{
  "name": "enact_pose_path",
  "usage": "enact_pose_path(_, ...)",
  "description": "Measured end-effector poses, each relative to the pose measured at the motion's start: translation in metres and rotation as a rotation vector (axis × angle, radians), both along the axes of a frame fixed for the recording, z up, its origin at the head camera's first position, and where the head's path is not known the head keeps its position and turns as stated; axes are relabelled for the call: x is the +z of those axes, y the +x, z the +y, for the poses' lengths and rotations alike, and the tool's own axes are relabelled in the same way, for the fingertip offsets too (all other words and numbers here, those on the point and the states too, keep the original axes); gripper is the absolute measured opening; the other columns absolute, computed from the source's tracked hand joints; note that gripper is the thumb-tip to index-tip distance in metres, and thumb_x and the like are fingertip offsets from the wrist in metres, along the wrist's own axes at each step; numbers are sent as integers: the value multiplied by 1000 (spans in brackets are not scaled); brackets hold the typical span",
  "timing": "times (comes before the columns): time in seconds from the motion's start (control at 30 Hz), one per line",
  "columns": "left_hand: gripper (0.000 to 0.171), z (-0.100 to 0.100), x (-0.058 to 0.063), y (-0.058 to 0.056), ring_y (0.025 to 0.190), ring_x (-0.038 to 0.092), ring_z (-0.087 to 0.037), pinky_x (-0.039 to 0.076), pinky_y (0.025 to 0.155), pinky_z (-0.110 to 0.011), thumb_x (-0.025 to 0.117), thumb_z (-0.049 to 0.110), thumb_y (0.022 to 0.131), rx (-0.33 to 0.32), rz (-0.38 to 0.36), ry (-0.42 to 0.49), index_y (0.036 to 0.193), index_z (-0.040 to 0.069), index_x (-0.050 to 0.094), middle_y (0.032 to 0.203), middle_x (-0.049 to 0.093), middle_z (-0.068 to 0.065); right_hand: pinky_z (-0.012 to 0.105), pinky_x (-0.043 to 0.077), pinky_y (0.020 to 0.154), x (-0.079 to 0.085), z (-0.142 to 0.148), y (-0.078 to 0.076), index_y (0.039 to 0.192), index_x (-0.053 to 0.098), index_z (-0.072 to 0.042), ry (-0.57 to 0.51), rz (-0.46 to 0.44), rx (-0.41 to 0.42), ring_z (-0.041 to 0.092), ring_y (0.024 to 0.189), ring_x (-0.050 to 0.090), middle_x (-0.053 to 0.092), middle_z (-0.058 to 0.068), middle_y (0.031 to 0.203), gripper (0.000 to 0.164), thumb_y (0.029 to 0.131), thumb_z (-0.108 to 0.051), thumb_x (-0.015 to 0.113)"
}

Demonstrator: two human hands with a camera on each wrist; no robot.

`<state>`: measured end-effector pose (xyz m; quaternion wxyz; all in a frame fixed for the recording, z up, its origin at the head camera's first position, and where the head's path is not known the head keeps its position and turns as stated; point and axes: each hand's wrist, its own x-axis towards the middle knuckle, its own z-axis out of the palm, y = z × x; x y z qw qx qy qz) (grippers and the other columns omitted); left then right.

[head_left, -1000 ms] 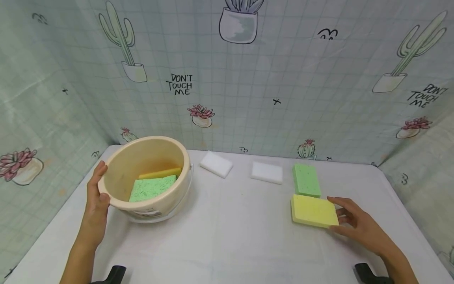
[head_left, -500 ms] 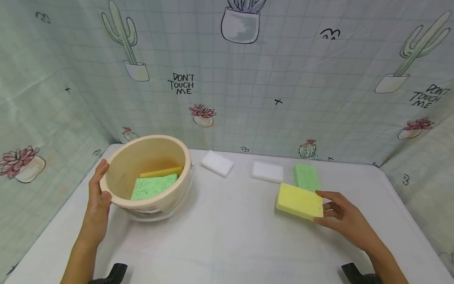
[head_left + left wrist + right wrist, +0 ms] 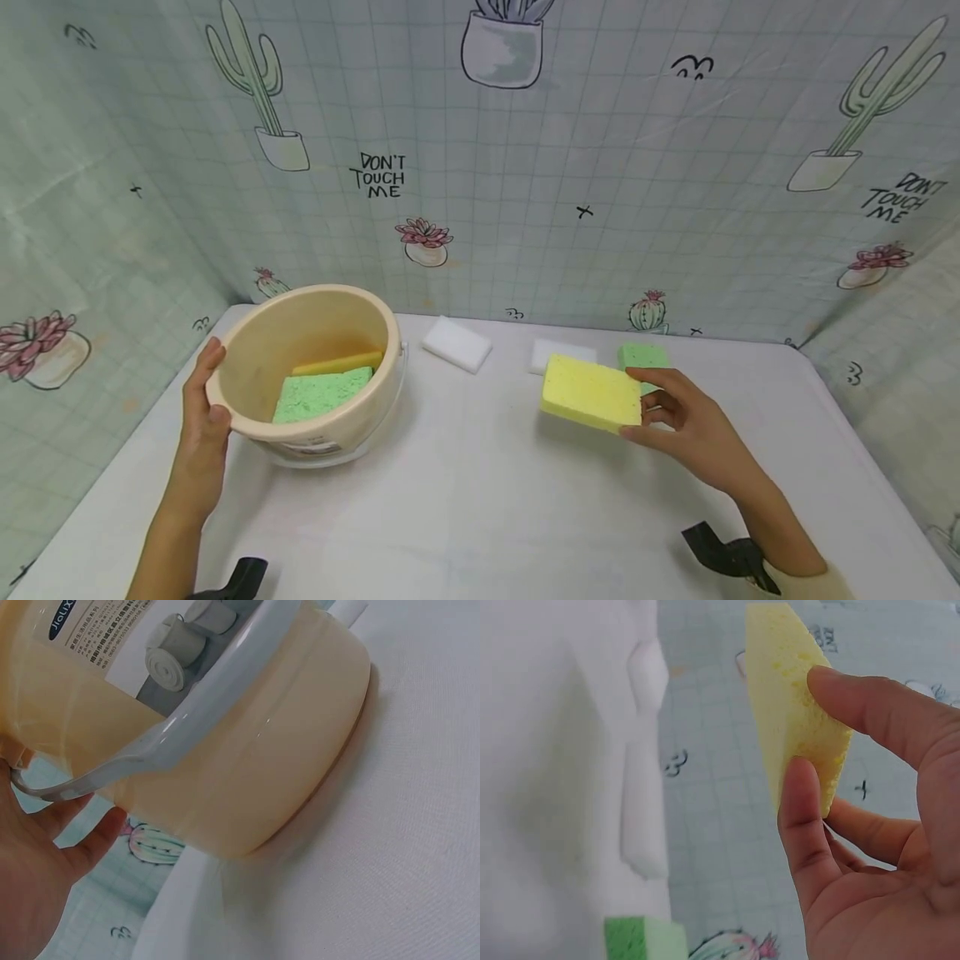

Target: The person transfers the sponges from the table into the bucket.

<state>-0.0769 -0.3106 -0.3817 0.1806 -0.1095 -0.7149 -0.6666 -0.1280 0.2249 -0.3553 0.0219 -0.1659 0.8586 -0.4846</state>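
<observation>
My right hand [image 3: 693,429] pinches a yellow sponge [image 3: 591,392] by its right edge, between thumb and fingers. The sponge is held above the white table, as its shadow and the right wrist view show. At the left, my left hand [image 3: 202,433] grips the side of a cream bucket [image 3: 247,419], which leans toward me. In the left wrist view the fingers [image 3: 101,836] lie against the bucket's outer wall, near the grey handle [image 3: 217,690]. Inside the bucket are a green sponge [image 3: 322,396] and, behind it, another yellow sponge [image 3: 337,365].
Near the back edge lie two white sponges, one [image 3: 457,344] beside the bucket and one [image 3: 562,350] partly behind the held sponge. A green sponge [image 3: 643,355] lies to their right, partly covered by my right hand. Patterned cloth [image 3: 510,175] encloses the back and sides.
My right hand has lifted the yellow sponge off the table and carried it left and slightly toward the back. The left hand and the bucket stay in place.
</observation>
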Motion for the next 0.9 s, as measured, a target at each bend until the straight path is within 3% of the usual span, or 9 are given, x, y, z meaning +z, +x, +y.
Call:
enact_pose_path(0.23,60,0,0,1,144,2,-20,21,106,-15,44,33,101,-11,10,1,152,16,18,158,-3,2,22,50,80,17,-26,-6,137,49,-14,-84,32,48,18,96,57,46,3,126,66,79,-13,80)
enact_pose_path(0.4,59,0,0,1,144,2,-21,21,106,-15,43,32,102,-10,17,-9,152,16,18,158,-3,2,22,51,80,22,-41,-12,136,51,-16,-71,70,43,17,95,58,47,3,124,65,78,-16,80)
enact_pose_path(0.9,58,0,-1,1,144,1,-21,21,106,-14,42,31,102,-8,29,-30,152,17,17,158,-4,1,29,52,82,44,-83,-30,135,52,-14,-156,42,77,22,97,58,48,4,122,66,76,-19,83)
